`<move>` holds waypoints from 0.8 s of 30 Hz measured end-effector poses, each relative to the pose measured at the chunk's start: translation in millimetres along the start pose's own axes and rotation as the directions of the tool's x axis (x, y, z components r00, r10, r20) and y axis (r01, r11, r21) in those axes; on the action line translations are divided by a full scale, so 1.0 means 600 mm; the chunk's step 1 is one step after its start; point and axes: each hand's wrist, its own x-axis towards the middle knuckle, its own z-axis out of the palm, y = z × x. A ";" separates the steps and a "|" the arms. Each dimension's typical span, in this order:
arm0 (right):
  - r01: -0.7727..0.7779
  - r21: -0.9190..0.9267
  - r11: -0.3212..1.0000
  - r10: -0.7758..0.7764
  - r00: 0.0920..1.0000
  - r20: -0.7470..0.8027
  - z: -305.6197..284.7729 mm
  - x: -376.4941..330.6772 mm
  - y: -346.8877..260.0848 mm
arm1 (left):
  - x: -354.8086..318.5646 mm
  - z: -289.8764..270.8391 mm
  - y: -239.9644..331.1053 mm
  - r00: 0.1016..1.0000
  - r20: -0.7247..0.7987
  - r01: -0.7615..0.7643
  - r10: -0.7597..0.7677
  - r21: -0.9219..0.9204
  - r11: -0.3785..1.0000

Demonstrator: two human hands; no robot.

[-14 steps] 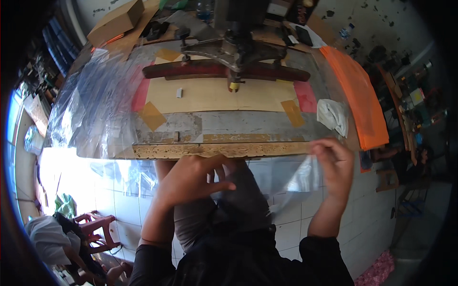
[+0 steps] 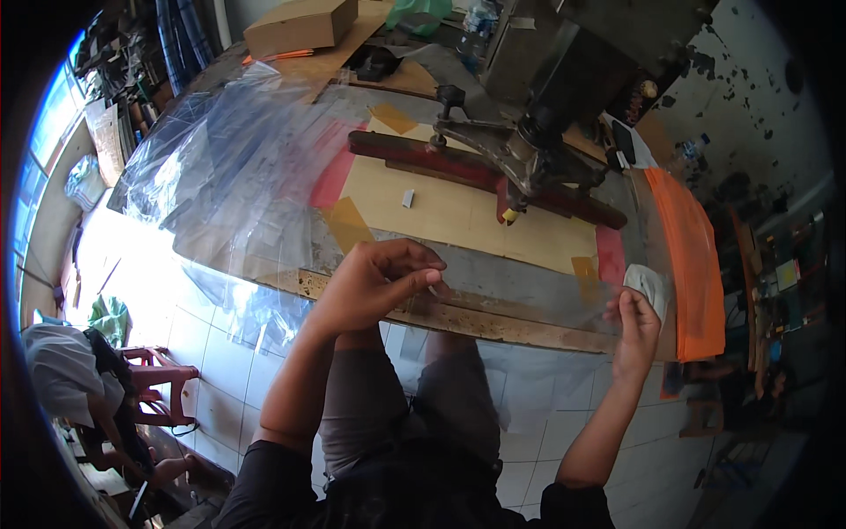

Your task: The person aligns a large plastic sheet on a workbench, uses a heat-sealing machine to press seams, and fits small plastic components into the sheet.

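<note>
Both forearms rise from below toward the near side of the cream board [image 2: 458, 216], elbows bent and set well apart. The left hand [image 2: 374, 286] is just off the board's near left part, over the front edge of the worktop [image 2: 493, 328], back of the hand turned up, wrist bent inward, fingers curled and thumb drawn close to the index fingertip; whether that narrow pinch has hold of anything cannot be told. The right hand [image 2: 634, 331] is upright beyond the board's near right corner, its fingers folded in and the thumb against them, closed on the edge of a clear plastic film [image 2: 564, 307]. This film lies between the two hands, on the near side of the board, so see-through and blurred that its left end is hard to make out. Across the far part of the board is the red bar [image 2: 401, 152] of a press, and a small pale grey block [image 2: 408, 198] sits on the board's left half. A crumpled white cloth [image 2: 648, 286] is just right of the board, near the right hand, with a stack of orange sheets [image 2: 692, 264] farther right; a heap of clear plastic sheets [image 2: 238, 167] spreads out left of the board.
</note>
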 end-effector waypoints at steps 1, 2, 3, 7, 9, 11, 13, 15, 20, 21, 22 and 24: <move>-0.015 0.012 1.000 0.015 1.000 -0.005 0.014 0.003 0.002 | 0.001 -0.004 -0.003 1.000 -0.005 -0.003 0.003 0.001 1.000; -0.014 0.014 1.000 0.014 1.000 -0.001 0.020 0.009 0.010 | 0.003 -0.008 -0.012 0.999 -0.031 0.015 -0.015 -0.016 1.000; -0.038 0.035 0.999 0.038 0.999 0.017 0.026 0.013 0.021 | 0.004 -0.013 -0.019 0.998 -0.056 0.035 -0.036 -0.034 0.999; -0.101 0.078 0.992 0.099 0.994 0.038 0.047 0.022 0.045 | 0.006 -0.022 -0.034 0.993 -0.109 0.053 -0.041 0.115 0.992; -0.130 0.083 0.988 0.128 0.992 0.023 0.052 0.027 0.053 | 0.007 -0.024 -0.039 0.992 -0.120 0.047 -0.042 0.040 0.998; -0.158 0.092 0.983 0.152 0.986 0.069 0.048 0.031 0.059 | 0.010 -0.022 -0.033 0.991 -0.120 0.058 -0.051 0.053 0.997; -0.163 0.098 0.982 0.158 0.986 0.056 0.050 0.033 0.062 | 0.013 -0.020 -0.031 0.991 -0.121 0.063 -0.053 0.077 0.995; -0.162 0.105 0.981 0.159 0.986 0.043 0.049 0.033 0.064 | 0.014 -0.022 -0.036 0.990 -0.116 0.091 -0.075 0.144 0.985; -0.084 0.105 0.991 0.072 0.991 0.113 0.046 0.030 0.067 | 0.012 -0.007 -0.066 0.991 -0.132 -0.035 0.034 -0.010 0.999; -0.088 0.102 0.991 0.077 0.991 0.113 0.043 0.030 0.068 | 0.010 -0.006 -0.067 0.989 -0.145 -0.034 0.028 -0.037 0.999; -0.126 0.121 0.985 0.109 0.984 0.140 0.040 0.031 0.067 | 0.009 -0.005 -0.065 0.989 -0.145 -0.030 0.024 -0.040 0.999; -0.166 0.140 0.976 0.141 0.975 0.171 0.033 0.033 0.063 | 0.008 -0.007 -0.051 0.992 -0.122 0.019 -0.014 0.041 0.999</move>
